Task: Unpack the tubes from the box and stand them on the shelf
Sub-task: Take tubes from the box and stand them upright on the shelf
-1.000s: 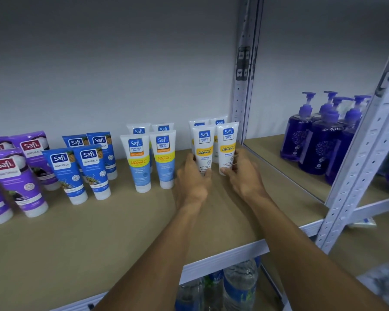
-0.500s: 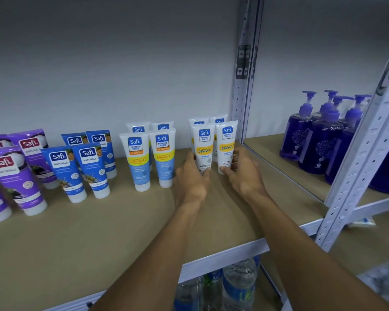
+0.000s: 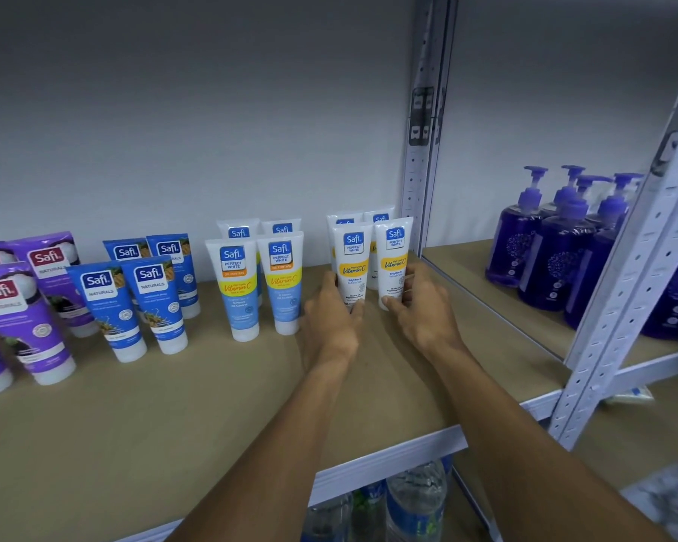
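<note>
White plastic sat between the fingers (image 3: 331, 282) of both hands. The left hand (image 3: 329, 326) curled round the base of the first white tube (image 3: 352, 264), and the right hand (image 3: 423, 318) pinched the base of the second white tube (image 3: 393, 260). Both tubes stood cap-down at centre frame on the shelf (image 3: 212, 404), just in front of the rear white tubes (image 3: 380, 217). The box was not in view.

The tubes looked tall for their narrow caps, so a rough release would probably rock them. A push toward the top of the frame could tip the rear pair. A drift to the left could knock the blue-and-yellow tubes (image 3: 280, 283), which stood just beside the left knuckles and might fall in a row.

To the right, the upright post (image 3: 423, 150) stood near the second tube, leaving those fingers little room. Bare board ran down the frame to the front lip (image 3: 388, 459), which looked like the safest way to draw back.
</note>
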